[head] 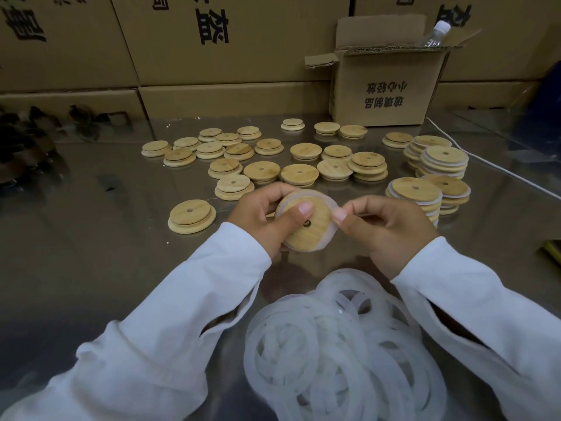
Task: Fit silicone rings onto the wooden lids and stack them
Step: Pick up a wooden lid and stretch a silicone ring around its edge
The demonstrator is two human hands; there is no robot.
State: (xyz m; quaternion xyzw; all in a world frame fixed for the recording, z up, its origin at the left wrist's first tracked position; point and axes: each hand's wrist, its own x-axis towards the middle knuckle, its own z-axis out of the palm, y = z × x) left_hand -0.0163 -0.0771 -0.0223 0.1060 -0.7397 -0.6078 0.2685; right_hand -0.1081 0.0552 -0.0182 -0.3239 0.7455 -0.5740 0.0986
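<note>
hands (pixel 259 221) 2 | held lid (pixel 306 229) 1 | ringed-lid stacks (pixel 414 196) 4 | bare lids (pixel 192 215) 20+ | open box (pixel 382 92) 1 | bottle (pixel 435 33) 1

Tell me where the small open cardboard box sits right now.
The open cardboard box stands at the far right of the table, against the stacked cartons, just behind the loose wooden lids.

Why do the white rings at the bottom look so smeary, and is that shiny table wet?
Head view: the heap of translucent white silicone rings lies close to the lens and blurs; the glossy grey table mirrors the brown cardboard boxes, and no wetness shows; the held round wooden lid looks sharper.
</note>
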